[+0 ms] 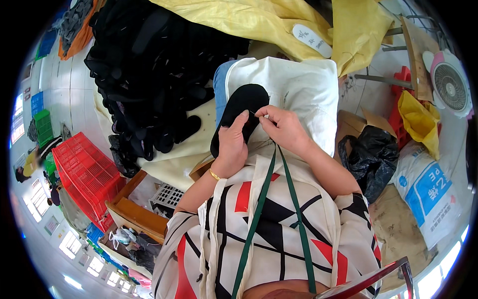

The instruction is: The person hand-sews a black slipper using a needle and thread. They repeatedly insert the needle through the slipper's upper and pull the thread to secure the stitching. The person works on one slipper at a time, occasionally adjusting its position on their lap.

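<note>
A black, sole-shaped footwear piece (250, 98) rests over my lap, its rounded end pointing away from me. My left hand (234, 144) grips it along its near part, thumb pressed on the top face. Close to the thumb, my right hand (281, 127) is pinched at the piece's right edge. Something thin and small shows at those fingertips, too fine to name. Beneath lies a white cloth (303, 94) spread across my knees.
A big heap of black footwear (149, 74) lies ahead to the left. Yellow sacking (239, 17) holds a white sole-shaped piece (312, 41). Red crates (87, 174) stand left. At right are a black plastic bag (371, 157), a fan (449, 82) and a white sack (428, 194).
</note>
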Motion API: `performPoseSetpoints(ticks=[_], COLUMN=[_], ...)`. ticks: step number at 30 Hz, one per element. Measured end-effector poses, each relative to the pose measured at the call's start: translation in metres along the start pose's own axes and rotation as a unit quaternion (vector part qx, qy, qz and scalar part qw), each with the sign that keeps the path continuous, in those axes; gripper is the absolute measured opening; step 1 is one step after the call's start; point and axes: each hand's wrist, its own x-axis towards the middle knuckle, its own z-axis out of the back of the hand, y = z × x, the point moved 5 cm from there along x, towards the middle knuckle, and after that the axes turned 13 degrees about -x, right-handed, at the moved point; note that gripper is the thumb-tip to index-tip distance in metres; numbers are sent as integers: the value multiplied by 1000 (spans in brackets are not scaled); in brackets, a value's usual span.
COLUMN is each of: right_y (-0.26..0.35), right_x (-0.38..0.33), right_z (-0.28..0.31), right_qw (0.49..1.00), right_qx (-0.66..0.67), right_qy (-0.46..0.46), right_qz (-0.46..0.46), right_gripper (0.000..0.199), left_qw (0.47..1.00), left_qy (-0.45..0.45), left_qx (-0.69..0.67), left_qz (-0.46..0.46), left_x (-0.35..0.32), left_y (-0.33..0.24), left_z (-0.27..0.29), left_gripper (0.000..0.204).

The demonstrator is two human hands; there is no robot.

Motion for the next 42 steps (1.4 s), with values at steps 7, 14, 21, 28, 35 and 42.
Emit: performPoseSetpoints(ticks=[7, 14, 21, 28, 35, 42], right_y=[-4, -11, -14, -16, -27, -13], right_x=[1, 4, -2, -4, -4, -2], right_z=[-2, -6, -17, -20, -32, -34], right_qw=[1000, 998, 997, 998, 995, 992], right_qx=[14, 47, 68, 32, -7, -54], right_qy=[-2, 49, 21, -1, -24, -60], right_qz=[19, -10, 5, 55, 93, 95], right_gripper=[16, 16, 13, 14, 15, 15], left_qw=[999, 998, 991, 999, 998, 998], left_qy=[19, 29, 84, 33, -17, 5], left_qx=[16, 39, 85, 31, 44, 59], left_qz=[-23, -32, -66, -13, 31, 30], left_x=[-1, -12, -12, -11, -5, 5], left_y=[0, 0, -7, -8, -9, -7], left_z=[-3, -7, -8, -6, 0, 8], left_gripper=[23, 22, 21, 21, 9, 10])
